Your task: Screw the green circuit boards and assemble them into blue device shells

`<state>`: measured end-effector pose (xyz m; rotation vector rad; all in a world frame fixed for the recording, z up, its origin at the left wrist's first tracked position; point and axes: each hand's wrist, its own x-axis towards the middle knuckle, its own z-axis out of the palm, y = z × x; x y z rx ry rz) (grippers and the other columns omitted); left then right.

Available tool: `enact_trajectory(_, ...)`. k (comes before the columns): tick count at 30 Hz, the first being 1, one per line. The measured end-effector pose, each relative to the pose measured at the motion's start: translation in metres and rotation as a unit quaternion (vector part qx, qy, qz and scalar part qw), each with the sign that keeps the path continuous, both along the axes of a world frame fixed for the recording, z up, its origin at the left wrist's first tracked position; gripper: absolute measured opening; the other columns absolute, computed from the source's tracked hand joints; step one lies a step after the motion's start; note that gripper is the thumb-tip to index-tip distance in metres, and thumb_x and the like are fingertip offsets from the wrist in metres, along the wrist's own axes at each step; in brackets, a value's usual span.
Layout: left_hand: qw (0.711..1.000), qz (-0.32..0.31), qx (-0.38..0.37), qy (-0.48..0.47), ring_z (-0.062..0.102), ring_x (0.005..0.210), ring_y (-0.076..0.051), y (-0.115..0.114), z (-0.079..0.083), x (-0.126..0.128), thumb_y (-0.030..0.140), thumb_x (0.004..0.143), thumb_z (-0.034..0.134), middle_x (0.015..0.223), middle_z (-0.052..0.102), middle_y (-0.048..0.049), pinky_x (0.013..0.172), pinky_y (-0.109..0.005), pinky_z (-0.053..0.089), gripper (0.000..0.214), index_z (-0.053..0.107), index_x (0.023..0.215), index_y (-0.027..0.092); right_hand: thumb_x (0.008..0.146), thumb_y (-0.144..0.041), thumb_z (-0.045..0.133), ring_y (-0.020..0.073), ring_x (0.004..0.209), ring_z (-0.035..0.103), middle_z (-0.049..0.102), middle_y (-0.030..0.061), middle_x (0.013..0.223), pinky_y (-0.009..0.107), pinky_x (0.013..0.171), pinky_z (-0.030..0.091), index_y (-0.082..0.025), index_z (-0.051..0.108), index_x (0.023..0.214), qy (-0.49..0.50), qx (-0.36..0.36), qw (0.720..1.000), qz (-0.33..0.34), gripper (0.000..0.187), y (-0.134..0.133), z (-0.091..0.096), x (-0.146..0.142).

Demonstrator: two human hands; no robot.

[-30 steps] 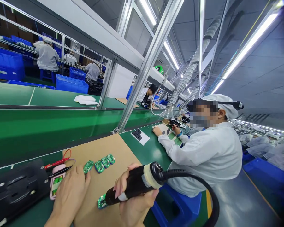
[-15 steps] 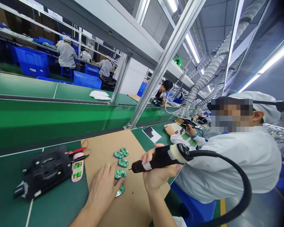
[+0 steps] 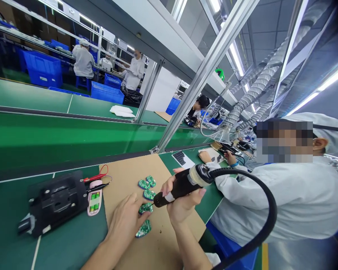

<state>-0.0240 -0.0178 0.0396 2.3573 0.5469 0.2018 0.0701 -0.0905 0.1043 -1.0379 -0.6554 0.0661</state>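
Note:
My right hand (image 3: 181, 210) is wrapped round a black electric screwdriver (image 3: 183, 184) with a thick corrugated cable. It tilts down to the left, its thin bit at a small green circuit board (image 3: 146, 207). Whether bit and board touch, I cannot tell. My left hand (image 3: 125, 216) pinches this board at its left side, thumb in front and fingers behind. Nearer to me lies another green board (image 3: 144, 228). Several more boards (image 3: 149, 194) lie just beyond, all on a sheet of brown cardboard (image 3: 121, 176).
Left of the cardboard is a black device (image 3: 58, 202) with red and black leads. A pink case (image 3: 95, 198) with green batteries lies beside it. A co-worker (image 3: 273, 198) in white sits close on the right. A metal post (image 3: 197, 90) rises behind the boards.
The screwdriver has moved down and left, bringing its bit to the board. My left thumb and fingers have closed in on that board. The head view has shifted slightly.

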Motion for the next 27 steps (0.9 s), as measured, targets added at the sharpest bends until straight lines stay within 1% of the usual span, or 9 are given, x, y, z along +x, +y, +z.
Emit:
enact_trajectory(3,1.000,0.002,-0.002,-0.002,0.059,0.092,-0.026,0.001,0.000,0.001,0.024,0.085,0.061,0.087,0.058,-0.0041,0.071,-0.031,0.041,0.018,0.066,0.103,0.028,0.080,-0.081,0.034,0.0102,0.036,0.039,0.045,-0.0060,0.048,0.021,0.040,0.036,-0.020,0.050,0.092,0.002,-0.001,1.000,0.003,0.064,0.000,0.000,0.000)
enact_trajectory(9,1.000,0.000,0.000,0.012,0.059,0.094,-0.026,0.001,0.003,0.001,0.025,0.087,0.060,0.092,0.060,-0.0053,0.073,-0.032,0.043,0.020,0.065,0.106,0.027,0.077,-0.083,0.034,0.0108,0.034,0.038,0.043,-0.0062,0.047,0.021,0.036,0.035,-0.020,0.049,0.093,0.002,-0.016,0.999,0.047,0.067,0.003,-0.001,0.001)
enact_trajectory(11,1.000,0.000,-0.001,0.016,0.060,0.094,-0.026,0.000,0.003,0.001,0.025,0.087,0.060,0.093,0.061,-0.0060,0.075,-0.034,0.044,0.020,0.065,0.106,0.025,0.075,-0.085,0.036,0.0105,0.033,0.037,0.043,-0.0065,0.046,0.020,0.035,0.034,-0.019,0.050,0.092,-0.002,-0.030,0.996,0.087,0.069,0.004,-0.001,0.003)
enact_trajectory(14,1.000,-0.002,-0.006,0.020,0.060,0.095,-0.027,-0.001,0.004,0.001,0.024,0.086,0.060,0.097,0.063,-0.0070,0.078,-0.035,0.044,0.020,0.065,0.106,0.022,0.073,-0.086,0.038,0.0103,0.032,0.037,0.042,-0.0060,0.045,0.019,0.034,0.032,-0.019,0.050,0.085,-0.005,-0.050,0.986,0.161,0.069,0.008,-0.001,0.006)
enact_trajectory(16,1.000,-0.004,-0.011,0.021,0.059,0.097,-0.027,-0.001,0.004,0.002,0.022,0.087,0.059,0.099,0.064,-0.0076,0.080,-0.036,0.045,0.019,0.065,0.105,0.021,0.074,-0.085,0.036,0.0101,0.032,0.037,0.042,-0.0057,0.044,0.019,0.033,0.032,-0.018,0.049,0.080,0.004,-0.058,0.982,0.181,0.068,0.011,0.000,0.009)
enact_trajectory(18,1.000,-0.007,-0.016,0.021,0.059,0.099,-0.028,-0.001,0.004,0.003,0.021,0.087,0.058,0.101,0.064,-0.0080,0.080,-0.036,0.045,0.019,0.065,0.104,0.021,0.073,-0.086,0.035,0.0097,0.031,0.036,0.040,-0.0062,0.042,0.019,0.033,0.031,-0.019,0.048,0.077,0.017,-0.060,0.985,0.163,0.069,0.012,0.002,0.011)
enact_trajectory(22,0.999,-0.008,-0.029,0.012,0.058,0.101,-0.027,-0.002,0.005,0.003,0.020,0.086,0.058,0.101,0.064,-0.0073,0.082,-0.037,0.044,0.018,0.064,0.103,0.021,0.069,-0.089,0.035,0.0088,0.028,0.033,0.038,-0.0071,0.040,0.018,0.032,0.028,-0.019,0.046,0.073,0.029,-0.048,0.993,0.107,0.070,0.011,0.006,0.012)
enact_trajectory(25,0.999,0.002,-0.032,0.003,0.058,0.100,-0.029,-0.003,0.005,0.004,0.018,0.083,0.059,0.098,0.063,-0.0081,0.081,-0.038,0.044,0.015,0.064,0.098,0.018,0.071,-0.087,0.034,0.0091,0.029,0.035,0.040,-0.0069,0.042,0.019,0.035,0.031,-0.019,0.048,0.079,0.027,-0.041,0.995,0.086,0.070,0.009,0.008,0.012)
enact_trajectory(27,0.999,0.010,-0.030,-0.005,0.058,0.099,-0.029,-0.004,0.004,0.006,0.015,0.081,0.060,0.097,0.063,-0.0084,0.080,-0.038,0.044,0.018,0.064,0.098,0.017,0.073,-0.086,0.035,0.0094,0.031,0.037,0.042,-0.0069,0.044,0.020,0.038,0.034,-0.019,0.050,0.084,0.027,-0.038,0.996,0.078,0.070,0.007,0.008,0.011)
